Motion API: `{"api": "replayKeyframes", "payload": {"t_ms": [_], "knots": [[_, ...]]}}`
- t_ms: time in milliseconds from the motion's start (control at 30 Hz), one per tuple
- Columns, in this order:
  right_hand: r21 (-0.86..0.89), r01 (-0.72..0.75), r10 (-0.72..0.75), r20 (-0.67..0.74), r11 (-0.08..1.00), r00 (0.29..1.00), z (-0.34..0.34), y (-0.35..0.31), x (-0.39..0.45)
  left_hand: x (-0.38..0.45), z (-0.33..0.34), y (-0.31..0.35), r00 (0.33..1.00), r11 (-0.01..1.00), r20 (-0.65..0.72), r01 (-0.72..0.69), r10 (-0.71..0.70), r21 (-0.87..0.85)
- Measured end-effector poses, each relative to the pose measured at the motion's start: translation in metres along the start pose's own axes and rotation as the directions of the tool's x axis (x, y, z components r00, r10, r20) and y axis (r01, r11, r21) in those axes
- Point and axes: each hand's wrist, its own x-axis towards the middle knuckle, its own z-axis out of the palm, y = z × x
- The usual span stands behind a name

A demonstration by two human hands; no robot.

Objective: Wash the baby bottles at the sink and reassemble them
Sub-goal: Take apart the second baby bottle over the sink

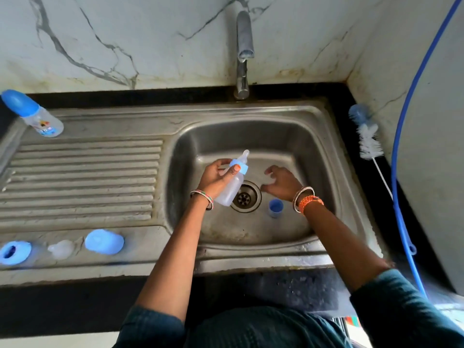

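My left hand grips a small translucent baby bottle over the sink basin; its blue collar and clear teat point up and away from me. My right hand hovers beside it above the basin floor with fingers loosely curled; whether it holds something clear is unclear. A small blue cap lies on the basin floor right of the drain. A second bottle with a blue cap stands at the drainboard's far left corner.
On the near left of the drainboard lie a blue ring, a clear teat and a blue cap. The tap rises behind the basin, no water running. A bottle brush lies on the right counter beside a blue hose.
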Motion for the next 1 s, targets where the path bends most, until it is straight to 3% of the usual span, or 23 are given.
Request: {"api": "replayKeyframes", "payload": {"t_ms": [33,67,100,167,233,267,367,467,700,733,767,800,833,867,900,933,1000], "knots": [[0.36,-0.048,0.048,0.009,0.932,0.999,-0.009,-0.02,-0.007,-0.001,0.0,0.005,0.999,0.999,-0.007,-0.042,0.042,0.007],[0.576,-0.11,0.07,0.091,0.81,0.993,-0.017,-0.038,-0.015,0.0,0.0,0.01,0.994,0.991,0.005,-0.107,0.107,0.083],[0.676,-0.145,0.039,0.17,0.722,0.985,-0.023,-0.052,-0.021,0.001,0.0,0.015,0.981,0.953,0.036,-0.191,0.188,0.233],[0.668,-0.086,-0.049,0.181,0.739,0.982,-0.026,-0.074,-0.032,-0.001,0.0,0.028,0.924,0.753,0.15,-0.375,0.353,0.54],[0.649,0.02,-0.063,0.044,0.76,0.997,-0.023,-0.09,-0.037,-0.007,0.002,0.042,0.855,0.591,0.265,-0.503,0.445,0.631],[0.655,0.04,-0.031,-0.025,0.755,0.999,-0.024,-0.096,-0.038,-0.011,0.003,0.048,0.831,0.561,0.297,-0.541,0.47,0.627],[0.695,0.047,0.113,-0.183,0.718,0.976,-0.029,-0.108,-0.04,-0.023,-0.006,0.058,0.777,0.597,0.21,-0.601,0.594,0.532],[0.829,0.016,0.21,-0.159,0.559,0.965,-0.035,-0.11,-0.041,-0.032,-0.017,0.054,0.661,0.533,-0.012,-0.593,0.75,0.604],[0.815,0.088,0.242,-0.271,0.573,0.932,-0.029,-0.126,-0.044,-0.052,-0.004,0.052,0.653,0.682,-0.24,-0.592,0.719,0.43],[0.823,0.123,0.234,-0.296,0.554,0.926,-0.029,-0.124,-0.045,-0.051,-0.002,0.054,0.69,0.73,-0.269,-0.557,0.672,0.395],[0.832,0.187,0.208,-0.337,0.522,0.918,-0.028,-0.122,-0.046,-0.047,-0.002,0.057,0.79,0.831,-0.278,-0.466,0.546,0.305],[0.827,0.278,0.154,-0.396,0.488,0.905,-0.028,-0.119,-0.047,-0.044,-0.003,0.063,0.937,0.961,-0.216,-0.261,0.276,0.095],[0.803,0.377,0.078,-0.46,0.461,0.885,-0.027,-0.116,-0.047,-0.042,-0.005,0.068,0.998,0.982,0.012,0.068,-0.067,-0.177],[0.772,0.451,0.002,-0.505,0.448,0.863,-0.027,-0.114,-0.047,-0.041,-0.008,0.07,0.911,0.863,0.279,0.386,-0.303,-0.325],[0.754,0.477,-0.046,-0.514,0.452,0.856,-0.026,-0.111,-0.047,-0.041,-0.011,0.067,0.815,0.741,0.431,0.554,-0.388,-0.38],[0.754,0.457,-0.04,-0.5,0.472,0.865,-0.026,-0.108,-0.046,-0.04,-0.012,0.063,0.777,0.685,0.483,0.606,-0.403,-0.404],[0.776,0.345,0.059,-0.44,0.528,0.896,-0.025,-0.102,-0.042,-0.035,-0.011,0.059,0.791,0.678,0.468,0.594,-0.394,-0.433]]}}
